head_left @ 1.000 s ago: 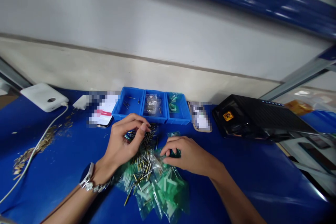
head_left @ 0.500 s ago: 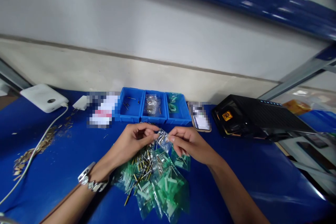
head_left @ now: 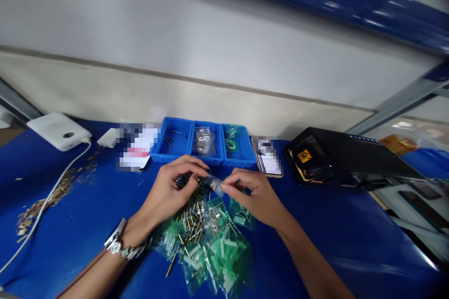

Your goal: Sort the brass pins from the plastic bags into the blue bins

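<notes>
Left hand (head_left: 171, 191) has dropped from the raised spot of the last frame down over the heap, and the small clear zip bag (head_left: 215, 185) now sits lower and flatter. Right hand (head_left: 254, 196): thumb and index fingers (head_left: 228, 188) pressed together, pinching the bag's right end. Left fingers (head_left: 191, 170) curl down over a dark-tipped bunch of brass pins (head_left: 185, 180), tips just beside the bag's left end; can't tell if they grip it.

Under both hands, on the blue bench (head_left: 326, 243): a heap of clear bags holding pale green plastic strips (head_left: 224, 252), with loose brass pins (head_left: 191, 229) lying across it.

Blue 3-compartment bin (head_left: 203, 161) just beyond the hands. Left compartment: a few loose pins (head_left: 171, 136). Middle: a clear bag of metal parts (head_left: 202, 140). Right: small bags of green parts (head_left: 230, 138).

Left of the bin, brass scraps (head_left: 52, 191) lie scattered beside a white cable (head_left: 49, 191). Right of it, a black device (head_left: 336, 156).
</notes>
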`<state>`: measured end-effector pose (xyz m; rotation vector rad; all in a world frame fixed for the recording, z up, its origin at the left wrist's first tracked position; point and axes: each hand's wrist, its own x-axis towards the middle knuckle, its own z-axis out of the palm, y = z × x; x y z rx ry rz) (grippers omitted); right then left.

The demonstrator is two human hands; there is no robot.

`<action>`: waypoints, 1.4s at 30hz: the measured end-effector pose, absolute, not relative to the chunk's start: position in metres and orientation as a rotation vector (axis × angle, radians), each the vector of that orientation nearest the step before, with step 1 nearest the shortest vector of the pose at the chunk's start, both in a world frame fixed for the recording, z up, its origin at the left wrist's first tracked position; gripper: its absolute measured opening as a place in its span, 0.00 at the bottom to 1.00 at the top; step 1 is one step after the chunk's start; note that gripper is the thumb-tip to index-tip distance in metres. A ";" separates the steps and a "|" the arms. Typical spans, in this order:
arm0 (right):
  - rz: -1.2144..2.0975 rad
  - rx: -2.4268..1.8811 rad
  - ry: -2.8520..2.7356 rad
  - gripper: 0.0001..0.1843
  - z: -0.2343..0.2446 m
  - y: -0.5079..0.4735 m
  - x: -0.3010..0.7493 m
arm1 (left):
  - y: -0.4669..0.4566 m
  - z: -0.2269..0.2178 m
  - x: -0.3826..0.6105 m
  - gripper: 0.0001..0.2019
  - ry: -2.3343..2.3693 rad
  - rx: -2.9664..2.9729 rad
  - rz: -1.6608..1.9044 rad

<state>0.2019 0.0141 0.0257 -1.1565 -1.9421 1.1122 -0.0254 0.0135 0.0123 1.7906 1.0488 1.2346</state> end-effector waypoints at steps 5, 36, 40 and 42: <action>2.147 -1.056 -1.708 0.11 0.037 0.016 0.217 | 0.015 0.012 -0.028 0.11 1.107 1.775 1.324; 0.687 -1.055 -2.605 0.09 0.015 0.000 0.188 | 0.015 0.009 -0.028 0.12 1.133 1.813 1.300; 0.840 -1.035 -2.366 0.06 0.015 0.008 0.193 | 0.013 0.012 -0.029 0.11 1.112 1.838 1.266; 0.972 -1.088 -2.173 0.07 0.016 0.013 0.196 | 0.011 0.014 -0.027 0.09 1.085 1.852 1.178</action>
